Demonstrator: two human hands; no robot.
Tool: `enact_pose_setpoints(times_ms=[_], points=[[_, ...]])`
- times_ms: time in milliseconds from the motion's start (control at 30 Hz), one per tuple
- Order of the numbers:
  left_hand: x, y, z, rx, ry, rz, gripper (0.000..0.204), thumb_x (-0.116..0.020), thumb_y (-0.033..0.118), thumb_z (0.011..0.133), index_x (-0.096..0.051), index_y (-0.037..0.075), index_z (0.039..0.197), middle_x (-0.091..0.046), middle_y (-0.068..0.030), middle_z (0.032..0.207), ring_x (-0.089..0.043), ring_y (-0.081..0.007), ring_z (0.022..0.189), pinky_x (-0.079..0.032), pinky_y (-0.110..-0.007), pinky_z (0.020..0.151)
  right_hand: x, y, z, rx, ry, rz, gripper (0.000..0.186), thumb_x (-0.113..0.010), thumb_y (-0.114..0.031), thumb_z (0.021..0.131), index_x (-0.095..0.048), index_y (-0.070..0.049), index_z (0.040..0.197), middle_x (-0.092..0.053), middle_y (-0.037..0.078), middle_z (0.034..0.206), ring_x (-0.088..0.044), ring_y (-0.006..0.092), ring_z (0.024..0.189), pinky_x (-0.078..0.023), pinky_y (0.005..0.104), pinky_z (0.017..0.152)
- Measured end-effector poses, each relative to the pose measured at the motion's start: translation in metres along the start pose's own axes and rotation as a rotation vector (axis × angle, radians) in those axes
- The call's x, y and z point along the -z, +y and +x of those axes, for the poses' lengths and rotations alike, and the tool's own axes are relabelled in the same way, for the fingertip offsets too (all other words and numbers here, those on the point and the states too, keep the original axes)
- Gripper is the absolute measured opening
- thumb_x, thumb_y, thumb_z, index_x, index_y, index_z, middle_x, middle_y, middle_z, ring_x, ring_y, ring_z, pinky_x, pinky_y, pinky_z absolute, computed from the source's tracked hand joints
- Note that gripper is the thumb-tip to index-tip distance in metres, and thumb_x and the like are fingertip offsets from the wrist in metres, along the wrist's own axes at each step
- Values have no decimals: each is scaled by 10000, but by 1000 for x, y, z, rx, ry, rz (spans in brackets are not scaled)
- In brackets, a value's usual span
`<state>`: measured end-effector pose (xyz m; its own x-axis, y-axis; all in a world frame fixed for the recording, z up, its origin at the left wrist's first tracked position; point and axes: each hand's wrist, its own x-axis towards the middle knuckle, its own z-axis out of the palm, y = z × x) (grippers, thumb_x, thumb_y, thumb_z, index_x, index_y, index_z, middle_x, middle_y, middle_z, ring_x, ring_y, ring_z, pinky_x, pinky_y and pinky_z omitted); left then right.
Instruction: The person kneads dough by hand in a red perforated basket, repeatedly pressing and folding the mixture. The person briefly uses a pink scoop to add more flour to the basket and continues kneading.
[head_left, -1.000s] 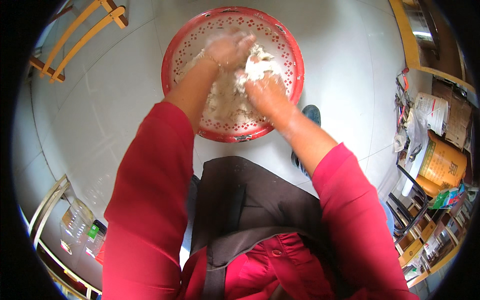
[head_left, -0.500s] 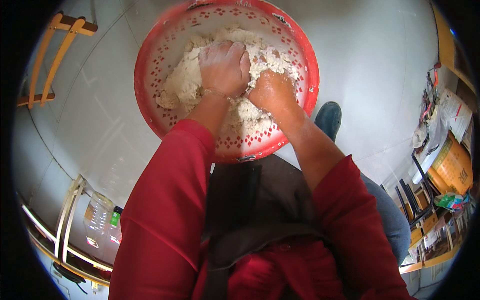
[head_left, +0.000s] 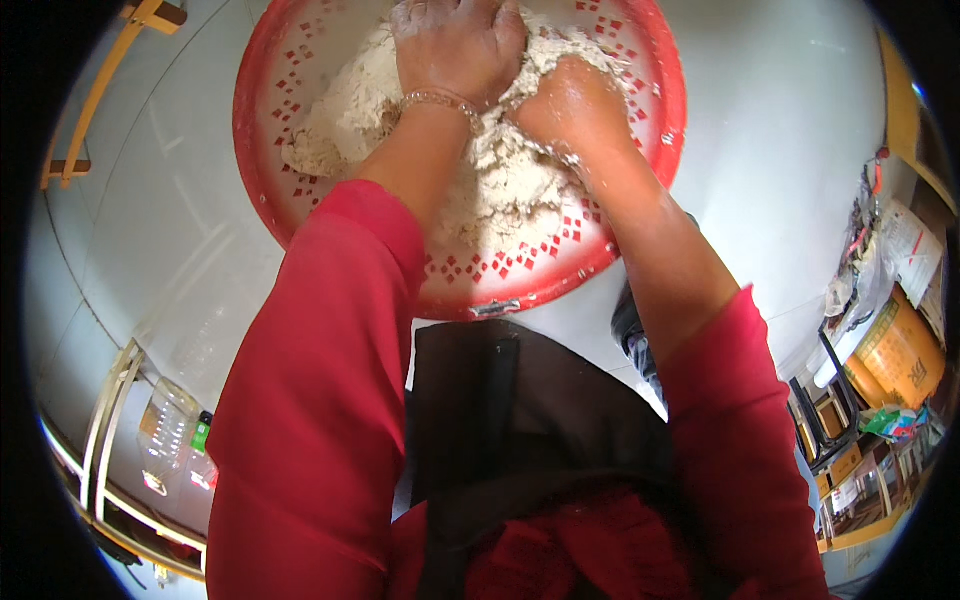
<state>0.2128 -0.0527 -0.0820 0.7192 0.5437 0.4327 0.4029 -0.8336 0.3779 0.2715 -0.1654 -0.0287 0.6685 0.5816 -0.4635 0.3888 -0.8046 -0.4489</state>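
- White, crumbly dough [head_left: 515,190] lies in your red-rimmed basin [head_left: 253,150], under and between your hands.
- You appear to be pressing and gathering it; the next push likely calls for weight through both palms, folding loose bits inward.
- Your left hand [head_left: 455,45] rests on top, fingers close together, their curl unclear at the view's edge.
- Your right hand [head_left: 575,105] sits lower in the dough, fingers hidden; whether they grip, I cannot tell.

We see both hands [head_left: 460,50] in crumbly pale dough [head_left: 515,190], red-rimmed basin [head_left: 662,110]; left wears bracelet [head_left: 438,98], clear bottle [head_left: 168,420] lower left.
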Motion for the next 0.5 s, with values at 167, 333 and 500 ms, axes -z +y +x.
enact_pose_setpoints(times_ms=[167, 333, 500], points=[[24, 2, 24, -1, -315, -40, 392, -422, 378, 937, -655, 84, 1053, -643, -234, 1130, -614, -389, 1032, -425, -515, 946, 14, -12, -21, 142, 14, -162, 191, -626, -82, 735, -715, 5, 880, -688, 271, 895, -687, 410, 879, -547, 479, 813], [98, -9, 68, 322, -1029, -189, 634, -348, 546, 966, -629, 39, 1221, -597, -272, 1239, -575, -393, 1182, -456, -472, 991, 7, -15, -108, 527, 112, -239, 395, -591, -56, 769, -657, -97, 1156, -694, 205, 900, -677, 402, 815, -546, 502, 773], [130, 6, 13, -153, -955, 226, 493, -373, 476, 994, -646, 125, 1206, -607, -95, 1307, -540, -271, 1245, -377, -448, 1069, -2, -22, -151, 652, 390, 77, 266, -612, -124, 798, -709, -105, 1045, -696, 203, 857, -674, 398, 773, -542, 499, 742]])
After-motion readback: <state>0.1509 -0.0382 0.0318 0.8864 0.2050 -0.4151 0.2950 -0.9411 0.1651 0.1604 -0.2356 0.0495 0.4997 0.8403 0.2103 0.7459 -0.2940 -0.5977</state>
